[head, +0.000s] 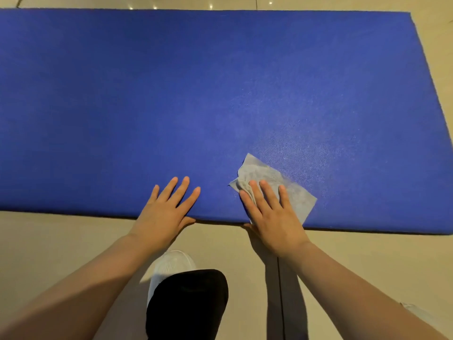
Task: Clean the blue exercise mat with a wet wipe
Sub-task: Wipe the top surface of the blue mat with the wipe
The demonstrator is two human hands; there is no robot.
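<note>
The blue exercise mat point(196, 94) lies flat on the floor and fills most of the view. Its right end is visible; its left end runs out of frame. A white wet wipe point(277, 177), partly crumpled, lies on the mat near the front edge. My right hand point(269, 212) presses flat on the wipe with straight, spread fingers. My left hand point(166, 207) rests flat on the bare mat at the front edge, to the left of the wipe, fingers straight. The mat to the right of the wipe shows a lighter, damp-looking sheen.
Beige floor tiles point(73, 241) surround the mat. My knee in black fabric point(188, 303) and a white shoe point(171, 266) sit on the floor just in front of the mat, between my arms.
</note>
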